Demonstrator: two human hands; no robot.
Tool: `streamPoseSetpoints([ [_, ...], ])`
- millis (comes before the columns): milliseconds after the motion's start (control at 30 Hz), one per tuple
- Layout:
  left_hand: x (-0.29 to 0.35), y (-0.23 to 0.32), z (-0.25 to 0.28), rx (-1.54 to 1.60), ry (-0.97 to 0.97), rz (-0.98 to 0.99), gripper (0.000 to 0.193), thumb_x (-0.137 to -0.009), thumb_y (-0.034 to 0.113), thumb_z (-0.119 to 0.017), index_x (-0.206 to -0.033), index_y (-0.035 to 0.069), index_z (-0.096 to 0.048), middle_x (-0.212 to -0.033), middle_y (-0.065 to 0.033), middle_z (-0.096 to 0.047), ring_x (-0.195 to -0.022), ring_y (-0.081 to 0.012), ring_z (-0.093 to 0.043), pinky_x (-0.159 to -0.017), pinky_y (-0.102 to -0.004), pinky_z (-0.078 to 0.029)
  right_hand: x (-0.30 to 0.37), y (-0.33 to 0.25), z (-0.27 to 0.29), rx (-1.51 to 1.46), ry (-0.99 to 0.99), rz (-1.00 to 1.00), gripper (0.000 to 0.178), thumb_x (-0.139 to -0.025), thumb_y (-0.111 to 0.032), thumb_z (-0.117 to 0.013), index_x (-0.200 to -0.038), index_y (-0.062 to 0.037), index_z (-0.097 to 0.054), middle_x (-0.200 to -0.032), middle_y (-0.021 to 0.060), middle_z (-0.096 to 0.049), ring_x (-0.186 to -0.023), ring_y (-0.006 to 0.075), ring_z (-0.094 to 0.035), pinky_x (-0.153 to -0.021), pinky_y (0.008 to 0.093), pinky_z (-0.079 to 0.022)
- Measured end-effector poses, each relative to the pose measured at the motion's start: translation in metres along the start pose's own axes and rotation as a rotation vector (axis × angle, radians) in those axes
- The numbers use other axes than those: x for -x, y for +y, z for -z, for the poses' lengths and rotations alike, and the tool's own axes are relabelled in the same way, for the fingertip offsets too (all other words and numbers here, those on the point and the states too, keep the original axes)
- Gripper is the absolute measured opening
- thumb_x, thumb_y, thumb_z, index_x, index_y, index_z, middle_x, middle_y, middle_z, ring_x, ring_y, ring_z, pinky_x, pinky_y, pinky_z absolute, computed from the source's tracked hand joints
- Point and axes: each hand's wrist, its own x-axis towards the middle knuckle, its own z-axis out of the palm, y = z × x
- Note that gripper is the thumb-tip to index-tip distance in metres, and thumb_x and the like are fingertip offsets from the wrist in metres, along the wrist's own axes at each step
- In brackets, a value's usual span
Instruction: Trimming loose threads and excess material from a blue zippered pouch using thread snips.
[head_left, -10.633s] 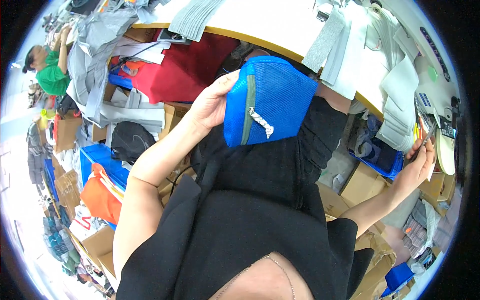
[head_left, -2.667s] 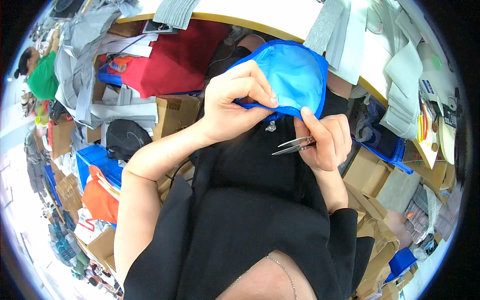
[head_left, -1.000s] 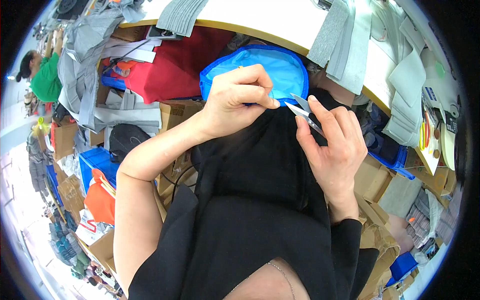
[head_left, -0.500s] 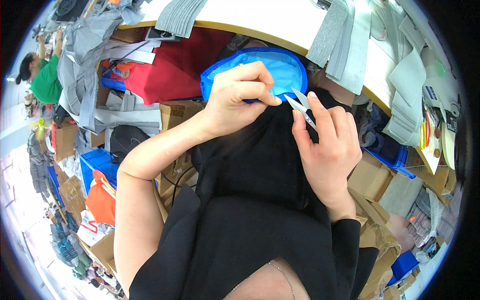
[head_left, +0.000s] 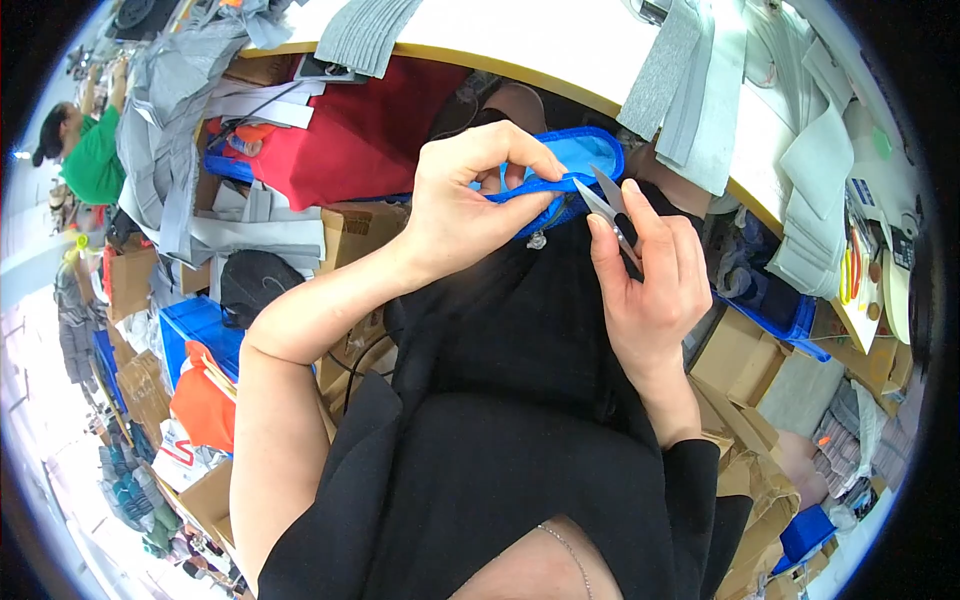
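A blue fabric pouch [head_left: 592, 150] with a darker blue bound edge hangs over my lap. Its edge is pinched between the thumb and fingers of my left hand [head_left: 465, 195], which covers part of it. My right hand [head_left: 655, 285] grips small metal thread snips [head_left: 606, 208], their two blades parted and pointing up and left. The blade tips are close beside the pinched edge; whether they touch it I cannot tell. A small pale bit dangles under the pouch.
A white table [head_left: 500, 35] with a yellow edge curves ahead, bearing stacks of grey fabric strips [head_left: 690, 100]. Red cloth [head_left: 345, 135] lies to the left. Cardboard boxes [head_left: 740, 350] and a blue crate [head_left: 195, 330] stand around me. A person in green [head_left: 95, 160] is far left.
The pouch has been folded and its edge raised, so less of its inside shows. My left hand now pinches that edge. The snips have shifted slightly right.
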Motion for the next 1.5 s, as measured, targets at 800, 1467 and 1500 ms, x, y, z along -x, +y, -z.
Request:
streamPoseSetpoints([
  [800, -0.002, -0.011, -0.003, -0.149, 0.013, -0.225, 0.017, -0.068, -0.006, -0.078, -0.078, 0.006, -0.070, -0.085, -0.0055, -0.072, -0.077, -0.0172, -0.067, -0.066, -0.0277, -0.049, -0.012, -0.001, 0.013, 0.036, -0.156, 0.013, 0.033, -0.075, -0.018, -0.079, -0.105, -0.0088, -0.071, -0.072, 0.0038, -0.049, -0.064, 0.0192, -0.054, -0.055, 0.0328, -0.044],
  [1467, 0.003, -0.004, -0.005, 0.268, -0.030, 0.266, 0.017, -0.076, -0.002, -0.077, -0.091, 0.004, -0.071, -0.073, 0.0037, -0.061, -0.060, 0.0002, -0.041, -0.051, -0.0159, -0.031, -0.018, -0.003, 0.015, -0.245, -0.163, -0.257, 0.038, -0.080, -0.015, -0.079, -0.114, -0.0031, -0.067, -0.077, 0.0043, -0.057, -0.065, 0.0123, -0.055, -0.055, 0.0269, -0.045],
  [1500, 0.002, -0.007, -0.005, 0.308, -0.036, 0.237, 0.018, -0.077, -0.002, -0.077, -0.092, 0.003, -0.068, -0.078, 0.0025, -0.064, -0.060, 0.0012, -0.040, -0.051, -0.0151, -0.031, -0.017, -0.002, 0.014, -0.403, -0.164, -0.334, 0.038, -0.081, -0.013, -0.079, -0.115, -0.0020, -0.066, -0.079, 0.0025, -0.058, -0.067, 0.0089, -0.053, -0.057, 0.0244, -0.044],
])
